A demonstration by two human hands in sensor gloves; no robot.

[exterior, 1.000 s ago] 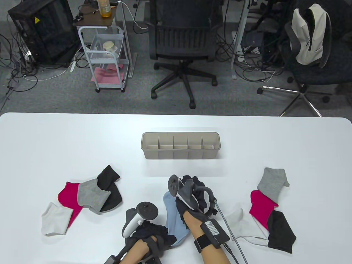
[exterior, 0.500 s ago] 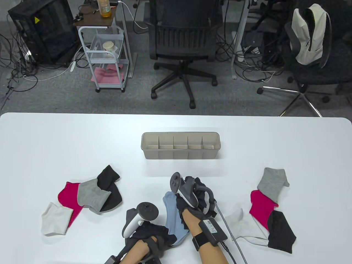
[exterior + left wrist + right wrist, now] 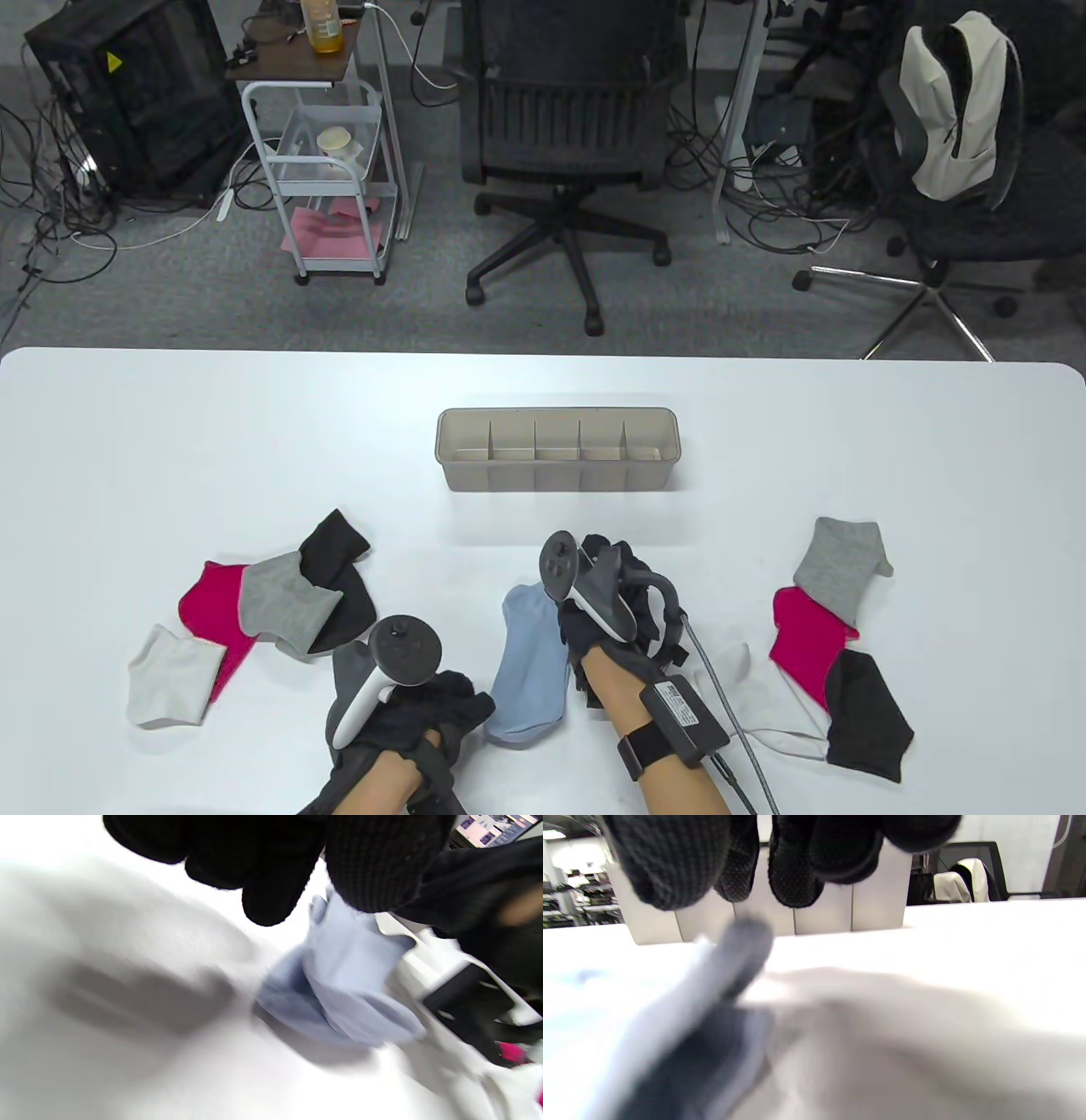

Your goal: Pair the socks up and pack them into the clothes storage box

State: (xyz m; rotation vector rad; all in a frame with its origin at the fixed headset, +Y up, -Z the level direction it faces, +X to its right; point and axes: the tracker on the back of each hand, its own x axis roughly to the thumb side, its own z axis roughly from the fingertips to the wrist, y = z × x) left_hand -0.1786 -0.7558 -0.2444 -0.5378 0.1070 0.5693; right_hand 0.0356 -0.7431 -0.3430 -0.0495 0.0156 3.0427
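Since a moment ago your left hand (image 3: 399, 713) has slid leftward off the blue sock (image 3: 530, 662), fingers loosely curled and empty. Your right hand (image 3: 615, 603) hovers beside the sock; whether it pinches the fabric I cannot tell. You seem to be pairing; next, carry the sock to the storage box (image 3: 556, 484) ahead. No writing is legible.
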